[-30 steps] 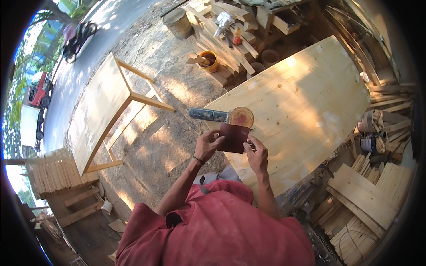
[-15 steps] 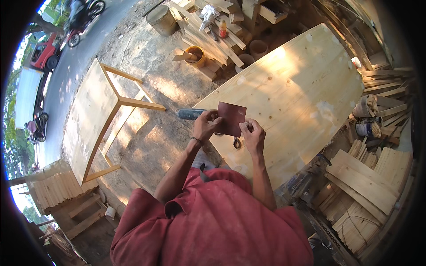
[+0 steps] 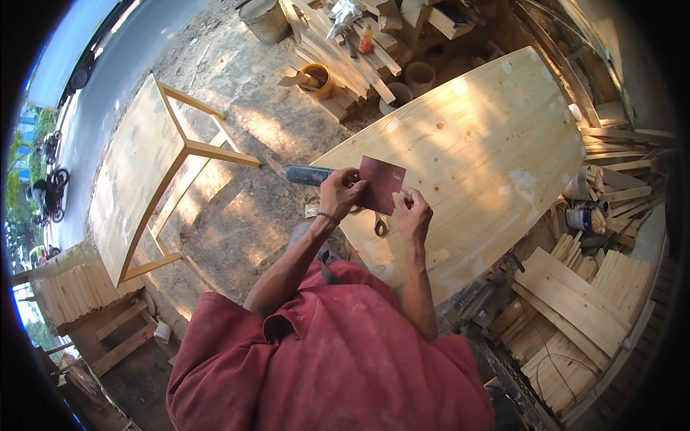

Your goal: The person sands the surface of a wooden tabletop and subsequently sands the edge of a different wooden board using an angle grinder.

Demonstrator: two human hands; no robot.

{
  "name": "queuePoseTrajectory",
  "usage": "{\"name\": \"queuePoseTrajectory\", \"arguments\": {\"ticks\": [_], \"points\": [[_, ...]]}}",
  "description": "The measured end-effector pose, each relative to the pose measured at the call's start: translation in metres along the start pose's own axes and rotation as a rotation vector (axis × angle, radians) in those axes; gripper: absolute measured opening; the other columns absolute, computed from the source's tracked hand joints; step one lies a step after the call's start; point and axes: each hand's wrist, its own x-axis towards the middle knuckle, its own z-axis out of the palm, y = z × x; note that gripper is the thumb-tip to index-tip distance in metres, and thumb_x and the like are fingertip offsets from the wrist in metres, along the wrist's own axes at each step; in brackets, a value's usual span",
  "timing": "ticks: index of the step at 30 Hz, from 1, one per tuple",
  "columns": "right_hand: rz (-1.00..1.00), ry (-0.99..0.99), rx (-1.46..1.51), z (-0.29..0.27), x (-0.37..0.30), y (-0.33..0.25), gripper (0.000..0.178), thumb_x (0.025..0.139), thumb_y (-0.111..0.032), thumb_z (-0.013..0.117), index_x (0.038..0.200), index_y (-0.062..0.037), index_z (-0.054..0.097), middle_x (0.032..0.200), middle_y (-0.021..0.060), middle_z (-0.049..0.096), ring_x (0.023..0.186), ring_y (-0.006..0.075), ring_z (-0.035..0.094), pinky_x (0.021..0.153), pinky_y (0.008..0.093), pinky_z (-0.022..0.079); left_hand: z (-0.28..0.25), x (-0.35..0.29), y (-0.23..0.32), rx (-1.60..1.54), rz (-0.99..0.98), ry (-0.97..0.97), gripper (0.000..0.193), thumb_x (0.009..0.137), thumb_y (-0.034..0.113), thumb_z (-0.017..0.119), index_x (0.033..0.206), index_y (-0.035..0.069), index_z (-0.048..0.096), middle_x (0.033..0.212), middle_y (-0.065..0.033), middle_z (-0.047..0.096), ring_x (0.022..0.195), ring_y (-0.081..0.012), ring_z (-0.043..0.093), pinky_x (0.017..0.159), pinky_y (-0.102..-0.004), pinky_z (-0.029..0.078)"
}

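A square reddish-brown sheet of sandpaper (image 3: 382, 184) is pinched between both hands above the near left part of a pale wooden tabletop (image 3: 460, 172). My left hand (image 3: 341, 192) grips its left edge, thumb on top. My right hand (image 3: 412, 210) holds the lower right corner between thumb and fingers. Just left of my left hand, a dark blue-grey rounded tool body (image 3: 307, 174) juts past the tabletop's edge; its other end is hidden behind the hand. Below the sheet, a small dark loop (image 3: 380, 226) rests on the tabletop.
To the left stands a wooden table (image 3: 136, 172) with light legs. Wood offcuts (image 3: 345, 61), a yellow bucket (image 3: 316, 80) and a large pail (image 3: 263, 19) are at the far side. Boards (image 3: 575, 294) and wound rolls (image 3: 586, 219) lie at right. A road with motorbikes runs beyond.
Both hands and the sandpaper have shifted slightly, with the sheet a little further right in view. The whole scene has moved a bit as the head turned. The grip looks unchanged.
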Motion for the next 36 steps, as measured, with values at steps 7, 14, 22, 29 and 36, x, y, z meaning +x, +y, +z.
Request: {"name": "queuePoseTrajectory", "arguments": {"ticks": [7, 14, 22, 29, 36], "points": [[0.026, -0.04, -0.057, -0.005, 0.005, -0.008, 0.028, 0.089, -0.011, 0.072, 0.11, 0.0063, 0.069, 0.076, 0.012, 0.071, 0.064, 0.0149, 0.063, 0.064, 0.0326, 0.052, 0.005, 0.003, -0.004, -0.008, 0.051, 0.024, 0.035, 0.082, 0.022, 0.077, 0.109, 0.001, 0.072, 0.092, -0.0164, 0.07, 0.078, -0.023, 0.068, 0.074, -0.034, 0.054], [0.008, -0.028, -0.046, -0.002, 0.006, 0.001, 0.027, 0.088, -0.013, 0.074, 0.107, 0.0061, 0.07, 0.071, 0.0097, 0.068, 0.061, 0.0118, 0.059, 0.062, 0.0298, 0.05, 0.004, 0.002, -0.002, 0.027, 0.026, 0.018, 0.037, 0.081, 0.023, 0.077, 0.109, 0.0, 0.071, 0.092, -0.0159, 0.07, 0.078, -0.0226, 0.067, 0.073, -0.0332, 0.054], [-0.005, -0.022, -0.038, 0.001, 0.006, 0.005, 0.026, 0.088, -0.014, 0.075, 0.104, 0.0053, 0.07, 0.068, 0.0065, 0.065, 0.059, 0.0101, 0.056, 0.06, 0.0283, 0.049, 0.006, -0.002, -0.008, -0.034, -0.003, 0.069, 0.045, 0.082, 0.027, 0.079, 0.116, -0.001, 0.067, 0.096, -0.0132, 0.072, 0.084, -0.0195, 0.068, 0.077, -0.0323, 0.055], [-0.003, -0.026, -0.043, 0.0, 0.005, 0.005, 0.026, 0.088, -0.015, 0.075, 0.105, 0.0053, 0.071, 0.069, 0.0069, 0.067, 0.06, 0.0107, 0.058, 0.061, 0.0287, 0.05, 0.007, -0.004, -0.007, -0.087, -0.01, 0.086, 0.041, 0.083, 0.018, 0.08, 0.116, -0.002, 0.066, 0.092, -0.0132, 0.071, 0.081, -0.0187, 0.068, 0.074, -0.0306, 0.055], [0.049, -0.075, -0.013, -0.001, 0.008, 0.004, 0.026, 0.09, -0.013, 0.071, 0.106, 0.0081, 0.069, 0.082, 0.0149, 0.073, 0.068, 0.0173, 0.067, 0.065, 0.0323, 0.053, 0.014, 0.002, -0.027, -0.343, -0.14, -0.014, 0.035, 0.09, 0.02, 0.075, 0.115, -0.003, 0.067, 0.094, -0.0088, 0.074, 0.082, -0.014, 0.07, 0.073, -0.03, 0.057]]}}
